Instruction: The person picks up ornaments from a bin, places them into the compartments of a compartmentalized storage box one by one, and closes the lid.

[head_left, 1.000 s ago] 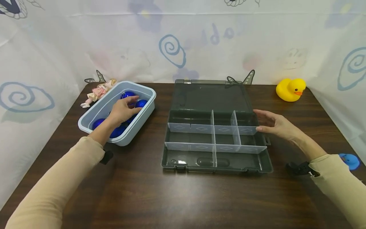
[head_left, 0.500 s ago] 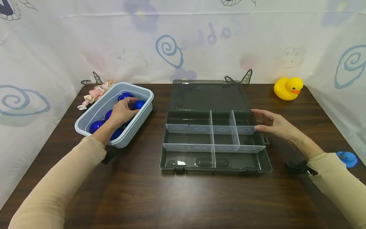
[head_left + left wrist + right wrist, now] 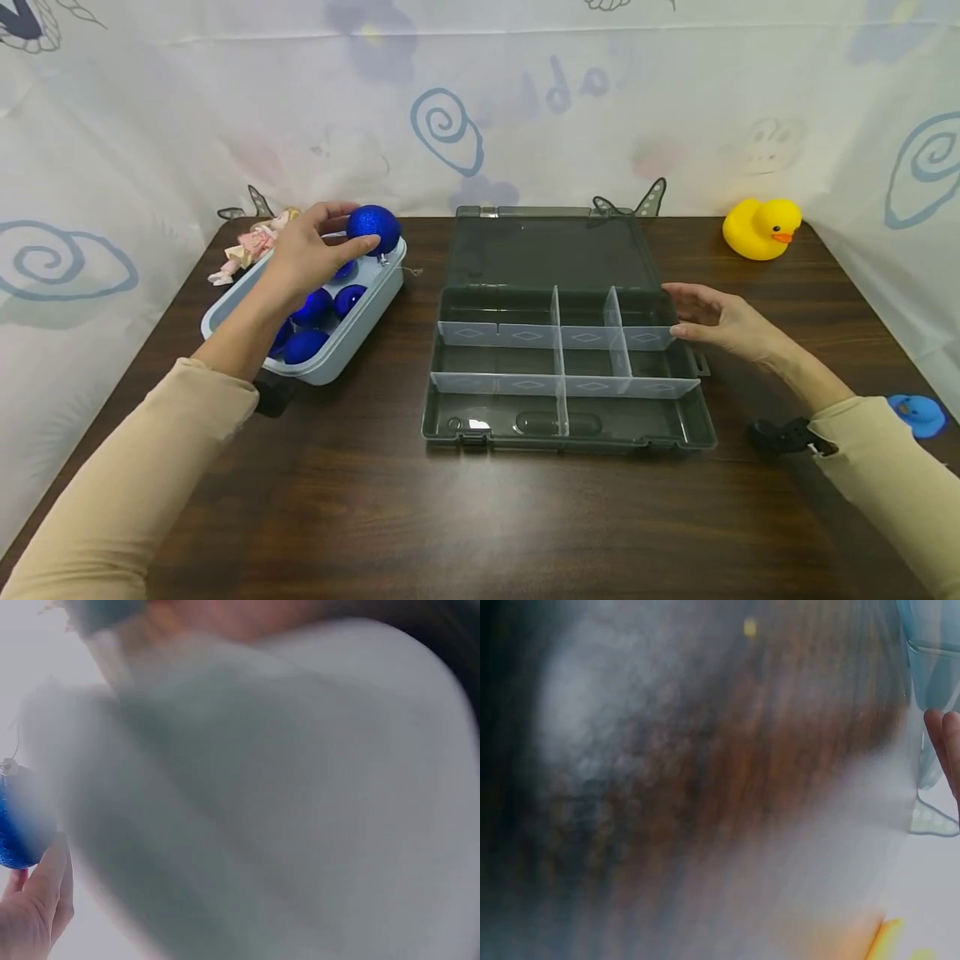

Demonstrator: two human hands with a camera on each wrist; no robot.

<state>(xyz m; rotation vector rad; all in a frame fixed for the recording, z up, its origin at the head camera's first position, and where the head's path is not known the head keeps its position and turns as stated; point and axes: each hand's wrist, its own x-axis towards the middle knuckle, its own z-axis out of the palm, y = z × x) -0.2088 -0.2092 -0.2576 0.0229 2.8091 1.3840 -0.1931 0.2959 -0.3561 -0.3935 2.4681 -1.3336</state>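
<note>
In the head view my left hand [image 3: 303,262] pinches a glittery blue Christmas bauble [image 3: 373,227] between thumb and fingers, raised over the far right rim of a light blue plastic bin [image 3: 371,304]. Its silver cap and thread hang downward. Several more blue baubles [image 3: 305,346] lie in the bin. The left wrist view catches the held bauble [image 3: 22,825] at its left edge. My right hand [image 3: 723,321] touches the right side of a smoky clear compartment box [image 3: 495,412], fingers extended along its wall near the hinge. The box's lid [image 3: 551,250] lies back, and its divided compartments hold nothing.
A yellow rubber duck [image 3: 761,229] sits at the back right corner of the dark wooden table [image 3: 480,517]. By my right forearm is a small blue duck [image 3: 918,415]. A doll in pink [image 3: 255,242] lies behind the bin, partly hidden. A printed white curtain [image 3: 525,142] stands behind.
My left hand has come up out of the bin, lifting a blue bauble to above the rim. The right hand stays at the box's side.
</note>
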